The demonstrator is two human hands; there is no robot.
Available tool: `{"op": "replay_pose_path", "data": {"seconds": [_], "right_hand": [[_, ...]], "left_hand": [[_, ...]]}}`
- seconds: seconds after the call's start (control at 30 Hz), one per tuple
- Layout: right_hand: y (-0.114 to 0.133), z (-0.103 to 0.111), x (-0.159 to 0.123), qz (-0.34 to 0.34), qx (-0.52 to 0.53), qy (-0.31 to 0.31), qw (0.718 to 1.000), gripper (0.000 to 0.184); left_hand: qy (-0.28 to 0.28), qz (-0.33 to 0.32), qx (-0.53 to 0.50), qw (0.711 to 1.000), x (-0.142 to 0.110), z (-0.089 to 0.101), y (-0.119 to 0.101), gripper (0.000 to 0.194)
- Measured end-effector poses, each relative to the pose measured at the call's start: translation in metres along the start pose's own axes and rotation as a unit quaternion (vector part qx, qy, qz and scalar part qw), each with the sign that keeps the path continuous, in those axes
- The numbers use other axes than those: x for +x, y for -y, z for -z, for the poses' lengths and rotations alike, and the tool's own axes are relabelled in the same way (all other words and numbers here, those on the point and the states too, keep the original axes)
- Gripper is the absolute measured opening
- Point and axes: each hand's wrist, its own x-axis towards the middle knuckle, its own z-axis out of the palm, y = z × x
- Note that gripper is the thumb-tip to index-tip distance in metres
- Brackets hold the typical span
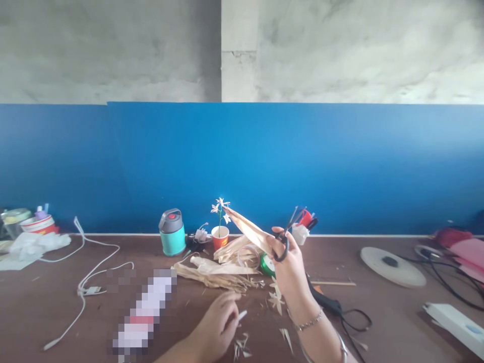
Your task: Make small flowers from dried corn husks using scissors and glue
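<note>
I have the right hand [289, 264] gripping black-handled scissors [287, 246] and a pale, tapering husk [251, 229]; left hand [219, 320] half-curled, contents unclear. Tugging might split the husk.

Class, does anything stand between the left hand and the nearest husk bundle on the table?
Nothing visible does. The left hand is just in front of the husk bundle; some loose scraps lie nearer the camera.
</note>
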Motion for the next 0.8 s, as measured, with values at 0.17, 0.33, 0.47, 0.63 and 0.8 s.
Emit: {"op": "replay_pose_path", "data": {"seconds": [0.17,0.33,0.47,0.63,0.8], "right_hand": [[0.002,-0.003,-0.001,0.006,-0.001,-0.002,1.0,0.035],[0.001,-0.001,0.002,0.007,0.006,-0.007,1.0,0.036],[0.002,0.003,0.003,0.009,0.004,-0.009,1.0,0.036],[0.002,0.003,0.004,0.01,0.014,-0.01,1.0,0.036],[0.007,0.001,0.003,0.011,-0.01,-0.014,1.0,0.036]], "left_hand": [[0.081,-0.012,-0.009,0.997,0.0,-0.002,-0.01,0.01],[0.132,-0.118,-0.098,0.979,0.008,-0.026,-0.029,0.008],[0.127,-0.12,-0.059,0.983,0.021,-0.028,-0.045,0.009],[0.095,-0.036,-0.065,0.993,0.022,-0.006,-0.042,0.014],[0.062,0.131,-0.09,0.985,0.013,0.029,-0.032,0.023]]}}
